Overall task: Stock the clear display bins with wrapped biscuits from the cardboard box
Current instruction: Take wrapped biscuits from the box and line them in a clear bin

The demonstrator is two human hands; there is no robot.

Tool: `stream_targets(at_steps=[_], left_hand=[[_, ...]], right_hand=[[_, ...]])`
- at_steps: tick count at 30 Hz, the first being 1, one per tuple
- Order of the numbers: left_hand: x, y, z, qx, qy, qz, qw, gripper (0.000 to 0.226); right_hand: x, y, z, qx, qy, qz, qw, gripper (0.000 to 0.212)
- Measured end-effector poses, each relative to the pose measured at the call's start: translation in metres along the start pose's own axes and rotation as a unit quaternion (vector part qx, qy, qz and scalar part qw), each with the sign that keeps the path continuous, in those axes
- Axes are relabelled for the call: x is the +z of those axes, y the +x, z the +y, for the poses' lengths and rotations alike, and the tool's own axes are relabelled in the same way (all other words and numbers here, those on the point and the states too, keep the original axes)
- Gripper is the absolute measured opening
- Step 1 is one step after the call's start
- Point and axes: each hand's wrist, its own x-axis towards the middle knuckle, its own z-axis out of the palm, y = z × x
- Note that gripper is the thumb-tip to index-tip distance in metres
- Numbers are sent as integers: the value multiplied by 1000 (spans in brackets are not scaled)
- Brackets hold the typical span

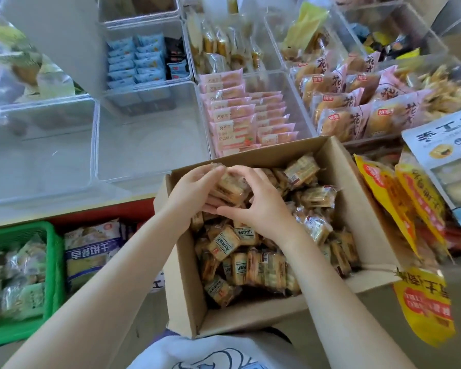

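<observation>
A stack of wrapped biscuits (230,186) is gathered between both hands over the far-left corner of the cardboard box (183,294). Left hand (190,193) is curled round the stack's left end, fingertips on top; right hand (261,206) is curled over its right end, thumb tucked below. Both are grasping, neither released.

Stack is held just above the loose biscuit packets (253,259) that fill the box. Packet count in the stack cannot be made out; the wrappers are blurred and partly hidden by fingers.

Key relation: the empty clear bin (133,145) lies up and to the left of the held stack, just past the box's far rim. The stack's long axis runs roughly left-right, hand to hand, tilted down a little toward the right. The left hand is the nearer one to that bin, so the move is probably led from that side, with the stack lifted clear of the rim before it is carried across.

A second empty clear bin (37,155) sits further left. To the right of the target bin, a bin of pink-wrapped biscuits (248,121) is already stocked in rows.

Judged stage: pickup done, transfer not yet begun. Risk: end packets may slip out if squeeze is eased mid-carry.
</observation>
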Motion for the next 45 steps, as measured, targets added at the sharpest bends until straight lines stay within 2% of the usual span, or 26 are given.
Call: stream_targets(at_steps=[2, 4, 6, 8, 10, 12, 13, 15, 17, 20, 22, 24, 26, 28, 32, 35, 39, 41, 45], left_hand=[[-10, -1, 3, -23, -21, -24, 999, 39], [-29, 5, 3, -21, -19, -14, 999, 45], [-53, 16, 2, 6, -16, 32, 999, 39], [-82, 30, -5, 44, -25, 88, 995, 25], [-115, 47, -18, 105, 14, 147, 983, 16], [-163, 67, -38, 149, 137, 209, 957, 9], [-184, 76, -47, 148, 217, 233, 937, 16], [-228, 92, -68, 108, 351, 258, 893, 54], [-269, 101, -88, 51, 434, 245, 865, 83], [-298, 107, -110, 21, 513, 179, 840, 94], [-301, 107, -116, 40, 550, 155, 820, 96], [-303, 107, -117, 56, 561, 152, 812, 97], [-305, 106, -118, 59, 558, 151, 814, 96], [-304, 105, -118, 61, 557, 150, 814, 96], [-304, 102, -117, 62, 556, 145, 816, 97], [-305, 103, -117, 62, 566, 139, 810, 96], [-304, 103, -118, 69, 567, 147, 807, 96], [-304, 103, -120, 77, 566, 156, 806, 96], [-306, 103, -113, 60, 506, 164, 845, 93]], right_hand=[[5, 5, -6, 36, 44, 21, 998, 47], [6, 10, -14, 119, 233, 15, 965, 29], [9, 16, -21, 161, 380, -16, 911, 32], [18, 28, -29, 170, 395, -17, 903, 35], [34, 47, -40, 175, 384, -2, 907, 34], [57, 74, -56, 171, 371, 1, 913, 31], [66, 87, -62, 168, 356, -1, 919, 30], [89, 117, -75, 164, 279, 1, 946, 26], [122, 154, -85, 163, 171, -2, 972, 21], [176, 205, -84, 146, 21, -17, 989, 33], [206, 230, -79, 141, -114, -39, 983, 35], [229, 245, -72, 133, -273, -71, 950, 34], [246, 253, -65, 149, -343, -106, 921, 35], [259, 258, -57, 174, -354, -137, 909, 35], [268, 266, -57, 215, -303, -210, 904, 32], [267, 269, -59, 227, -281, -253, 897, 31], [266, 269, -62, 226, -309, -291, 877, 36], [262, 264, -68, 209, -321, -273, 883, 38], [242, 225, -87, 149, -215, -140, 955, 32]])
